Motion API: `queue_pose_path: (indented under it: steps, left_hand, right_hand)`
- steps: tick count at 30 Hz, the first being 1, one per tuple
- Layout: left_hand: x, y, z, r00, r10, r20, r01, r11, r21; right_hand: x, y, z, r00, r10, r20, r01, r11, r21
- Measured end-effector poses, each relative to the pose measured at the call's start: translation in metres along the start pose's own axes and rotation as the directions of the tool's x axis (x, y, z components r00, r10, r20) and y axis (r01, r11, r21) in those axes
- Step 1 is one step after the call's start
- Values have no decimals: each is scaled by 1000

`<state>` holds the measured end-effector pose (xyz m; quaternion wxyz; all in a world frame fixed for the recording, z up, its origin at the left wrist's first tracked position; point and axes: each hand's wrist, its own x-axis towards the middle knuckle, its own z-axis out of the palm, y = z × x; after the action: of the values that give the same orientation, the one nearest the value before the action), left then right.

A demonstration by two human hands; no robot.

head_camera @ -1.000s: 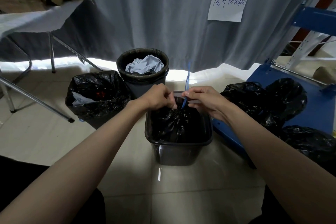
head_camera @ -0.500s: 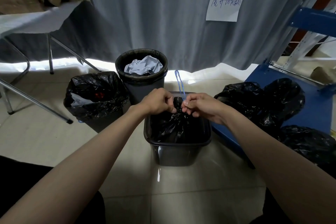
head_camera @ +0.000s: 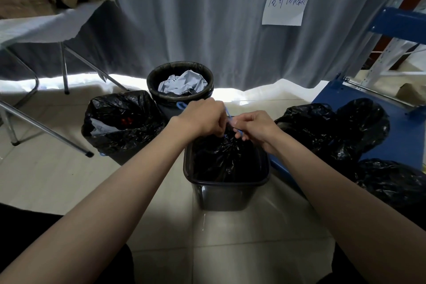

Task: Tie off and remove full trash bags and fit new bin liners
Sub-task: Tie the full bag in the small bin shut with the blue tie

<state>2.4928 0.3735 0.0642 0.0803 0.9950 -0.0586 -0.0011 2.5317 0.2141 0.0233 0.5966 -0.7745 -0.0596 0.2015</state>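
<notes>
A dark square bin [head_camera: 227, 193] stands on the tiled floor in front of me. Inside it sits a black trash bag [head_camera: 224, 157] with its mouth gathered into a bunch at the top. A thin blue drawstring [head_camera: 228, 114] runs between my hands at that bunch. My left hand [head_camera: 205, 120] pinches the drawstring with curled fingers, just left of the gathered neck. My right hand [head_camera: 253, 125] pinches the other part of the drawstring, close against the left hand. A blue loop [head_camera: 181, 105] sticks out behind my left hand.
A round bin [head_camera: 179, 84] lined in black, with crumpled paper, stands behind. An open black bag [head_camera: 122, 122] sits at the left. Tied black bags [head_camera: 345, 131] lie on a blue cart [head_camera: 410, 143] at the right. A folding table's legs [head_camera: 46, 127] cross the left floor. A grey curtain hangs behind.
The blue drawstring loop that stood up between my hands has come down. My left hand has moved up and right over the bag's neck, and both hands now work close together.
</notes>
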Motion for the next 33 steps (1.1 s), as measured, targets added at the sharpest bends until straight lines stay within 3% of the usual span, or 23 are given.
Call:
queue_pose_path:
  steps: [4, 9, 12, 16, 19, 23, 26, 29, 33]
  left_hand:
    - [-2, 13, -12, 997, 65, -52, -62, 997, 53]
    - [-2, 15, -15, 979, 93, -183, -90, 996, 28]
    - [0, 12, -12, 967, 68, -247, -117, 975, -187]
    - [4, 3, 2, 958, -82, -276, -96, 814, -573]
    - [3, -7, 7, 962, -197, -190, 33, 773, -634]
    - [-1, -14, 16, 971, -241, -8, 183, 756, -629]
    - [-2, -14, 18, 973, -230, -21, 169, 769, -617]
    - [1, -20, 17, 959, -276, -70, 154, 710, -687]
    - [-1, -24, 11, 972, -233, -38, 139, 694, -706]
  right_hand:
    - [-1, -2, 2, 999, -30, 15, 30, 999, -22]
    - [-8, -8, -3, 988, -31, 149, 45, 995, -91]
    - [-10, -8, -3, 986, -45, 162, 68, 988, -138]
    - [-8, -7, -1, 993, -62, 104, 75, 990, -121]
    - [-8, -6, -3, 995, -77, 66, 83, 993, -83]
    - [-8, -4, -5, 997, -74, 27, 75, 996, -39]
    - [-8, -5, -4, 998, -60, 25, 59, 998, 27]
    - [-8, -4, -4, 999, -34, 33, 31, 995, 92]
    - [-6, 1, -9, 999, 21, 28, -26, 986, 164]
